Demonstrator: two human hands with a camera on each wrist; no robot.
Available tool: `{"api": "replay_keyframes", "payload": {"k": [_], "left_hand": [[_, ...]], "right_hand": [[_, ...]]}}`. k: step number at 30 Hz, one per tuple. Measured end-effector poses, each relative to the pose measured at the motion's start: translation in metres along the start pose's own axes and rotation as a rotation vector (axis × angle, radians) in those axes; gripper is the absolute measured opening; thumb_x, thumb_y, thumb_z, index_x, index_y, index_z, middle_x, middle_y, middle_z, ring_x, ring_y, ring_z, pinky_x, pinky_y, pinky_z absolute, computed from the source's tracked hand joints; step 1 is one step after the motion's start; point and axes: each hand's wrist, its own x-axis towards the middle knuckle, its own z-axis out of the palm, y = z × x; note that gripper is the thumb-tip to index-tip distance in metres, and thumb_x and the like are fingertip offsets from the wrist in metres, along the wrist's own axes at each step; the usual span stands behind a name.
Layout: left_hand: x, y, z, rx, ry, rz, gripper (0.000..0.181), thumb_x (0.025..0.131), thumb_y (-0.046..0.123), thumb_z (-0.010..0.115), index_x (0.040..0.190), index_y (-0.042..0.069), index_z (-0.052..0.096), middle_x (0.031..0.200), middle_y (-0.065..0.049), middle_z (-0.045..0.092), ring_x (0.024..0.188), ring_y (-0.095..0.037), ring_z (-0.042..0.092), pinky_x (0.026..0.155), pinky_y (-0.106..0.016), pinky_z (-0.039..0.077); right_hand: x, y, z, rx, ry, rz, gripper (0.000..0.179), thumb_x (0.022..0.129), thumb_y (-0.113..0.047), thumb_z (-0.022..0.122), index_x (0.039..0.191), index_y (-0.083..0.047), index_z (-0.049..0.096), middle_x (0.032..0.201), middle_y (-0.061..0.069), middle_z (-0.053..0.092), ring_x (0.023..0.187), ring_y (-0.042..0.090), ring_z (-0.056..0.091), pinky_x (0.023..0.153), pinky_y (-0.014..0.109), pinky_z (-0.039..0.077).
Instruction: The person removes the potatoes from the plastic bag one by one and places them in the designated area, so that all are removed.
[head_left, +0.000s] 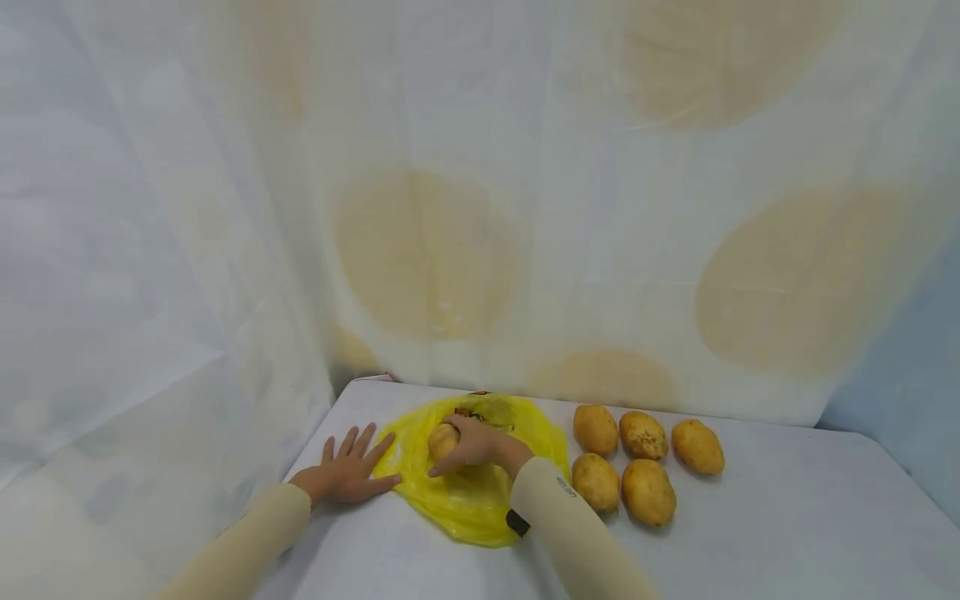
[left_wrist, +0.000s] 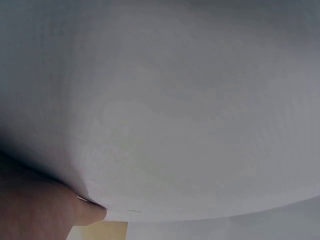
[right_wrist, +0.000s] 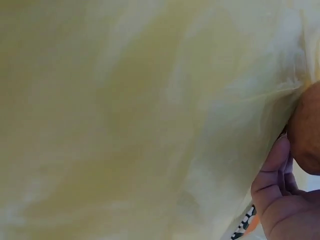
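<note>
A yellow plastic bag (head_left: 487,508) with dark printing lies flat on the table in the head view. Over it, my right hand (head_left: 477,443) grips a potato (head_left: 442,442) between thumb and fingers. In the right wrist view, the curled fingers lie against this potato (right_wrist: 306,135), with the bag's thin film filling most of the picture. My left hand (head_left: 345,475) rests palm down on the table, fingers spread, its thumb and forefinger reaching the bag's left edge. Only part of the left hand (left_wrist: 45,210) shows in the left wrist view.
Several potatoes (head_left: 648,492) sit loosely grouped right of the bag on the white-covered table (head_left: 787,517). A pale curtain with tan circles (head_left: 427,258) hangs behind the table, and white sheeting (head_left: 150,250) closes off the left side.
</note>
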Motion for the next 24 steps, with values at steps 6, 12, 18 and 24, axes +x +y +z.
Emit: {"api": "replay_keyframes", "payload": {"k": [6,12,18,24], "left_hand": [[0.001,0.002,0.008,-0.032,0.002,0.011,0.095,0.085,0.082,0.04,0.158,0.024,0.022,0.166,-0.019,0.006,0.15,-0.049,0.005,0.11,-0.075,-0.006],[0.0,-0.001,0.01,-0.045,-0.012,0.02,0.1,0.082,0.087,0.035,0.159,0.025,0.019,0.166,-0.02,0.003,0.149,-0.05,0.001,0.109,-0.074,-0.011],[-0.001,-0.005,0.005,-0.039,0.013,0.022,0.1,0.082,0.088,0.032,0.159,0.026,0.018,0.166,-0.019,0.001,0.149,-0.05,-0.001,0.109,-0.073,-0.012],[0.002,-0.005,0.006,-0.054,0.012,0.024,0.099,0.083,0.086,0.035,0.159,0.025,0.02,0.165,-0.021,0.003,0.149,-0.051,-0.001,0.108,-0.074,-0.013]], "right_hand": [[-0.009,0.007,-0.001,0.005,0.062,-0.02,0.091,0.07,-0.043,0.086,0.145,-0.015,0.041,0.129,0.006,0.055,0.111,0.024,0.054,0.099,0.045,0.046],[-0.023,0.012,-0.009,0.05,0.008,-0.044,0.093,0.071,-0.038,0.087,0.146,-0.022,0.035,0.111,0.002,0.056,0.087,0.021,0.057,0.071,0.035,0.051],[-0.034,0.003,-0.018,0.195,0.029,-0.073,0.094,0.073,-0.031,0.088,0.148,-0.025,0.032,0.115,0.005,0.054,0.085,0.023,0.059,0.061,0.039,0.054],[-0.053,-0.01,-0.023,0.336,0.043,-0.12,0.09,0.073,-0.027,0.089,0.145,-0.031,0.035,0.116,0.006,0.053,0.087,0.024,0.059,0.06,0.041,0.055]]}}
